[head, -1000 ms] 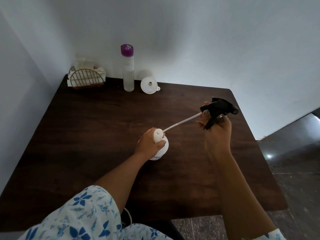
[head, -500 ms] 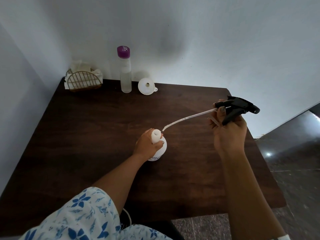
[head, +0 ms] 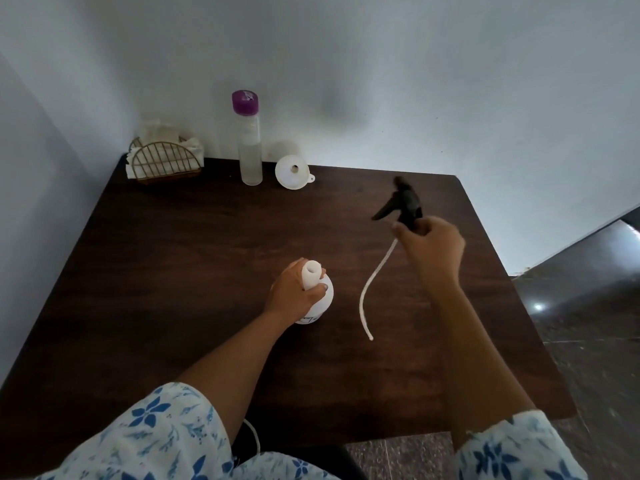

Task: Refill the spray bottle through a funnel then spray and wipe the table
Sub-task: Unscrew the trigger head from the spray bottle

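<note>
Right hand [head: 429, 247], clenched round the black sprayer head [head: 401, 202], has swung it and its tube [head: 372, 289] clear to frame right; left hand [head: 292, 294] grips the open bottle [head: 326, 295] on the tabletop [head: 173, 271], centre frame, so funnel [head: 292, 173] likely next.

One each: spray bottle [head: 326, 293], clear bottle [head: 250, 147], funnel [head: 292, 173], trigger head [head: 401, 204], napkin holder [head: 164, 164].

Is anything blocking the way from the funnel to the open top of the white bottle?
Nothing visible. Only bare table lies between the funnel and the spray bottle, whose neck is open. The right hand holds the sprayer head off to the side.
</note>
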Available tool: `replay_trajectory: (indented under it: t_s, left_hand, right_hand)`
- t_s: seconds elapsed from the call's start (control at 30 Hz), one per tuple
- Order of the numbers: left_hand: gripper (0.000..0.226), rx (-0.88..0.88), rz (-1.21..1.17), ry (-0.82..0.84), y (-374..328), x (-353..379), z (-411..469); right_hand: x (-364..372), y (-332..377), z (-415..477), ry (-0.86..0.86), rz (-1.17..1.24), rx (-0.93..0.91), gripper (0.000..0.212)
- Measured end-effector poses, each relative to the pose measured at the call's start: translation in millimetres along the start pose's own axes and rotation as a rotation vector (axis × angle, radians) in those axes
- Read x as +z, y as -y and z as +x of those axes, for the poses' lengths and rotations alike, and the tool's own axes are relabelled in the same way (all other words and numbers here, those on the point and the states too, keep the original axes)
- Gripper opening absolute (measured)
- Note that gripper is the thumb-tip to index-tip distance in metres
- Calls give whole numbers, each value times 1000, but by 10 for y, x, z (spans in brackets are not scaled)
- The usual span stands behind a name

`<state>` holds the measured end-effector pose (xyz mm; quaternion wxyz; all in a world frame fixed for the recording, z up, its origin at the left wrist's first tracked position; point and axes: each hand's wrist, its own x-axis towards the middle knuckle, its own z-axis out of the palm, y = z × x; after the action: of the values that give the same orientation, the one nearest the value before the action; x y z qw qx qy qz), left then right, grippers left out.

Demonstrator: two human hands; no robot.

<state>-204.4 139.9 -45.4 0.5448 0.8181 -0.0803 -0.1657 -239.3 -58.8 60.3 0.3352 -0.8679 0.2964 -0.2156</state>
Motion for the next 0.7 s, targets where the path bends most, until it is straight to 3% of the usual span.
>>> replay_trajectory:
  t_s: [0.23,0.57,0.7]
  left_hand:
    - [26,45,22,-6,29,-4,18]
    - [49,-26,71,-15,73,27,46]
    - [39,0,70,-14,64,16,39]
  right_hand:
    - [709,-447,-75,276,-207,47,23]
    - [1054,-652,-191,348,-132,260,28]
    - [1080,-733,-214,368,-174,259,33]
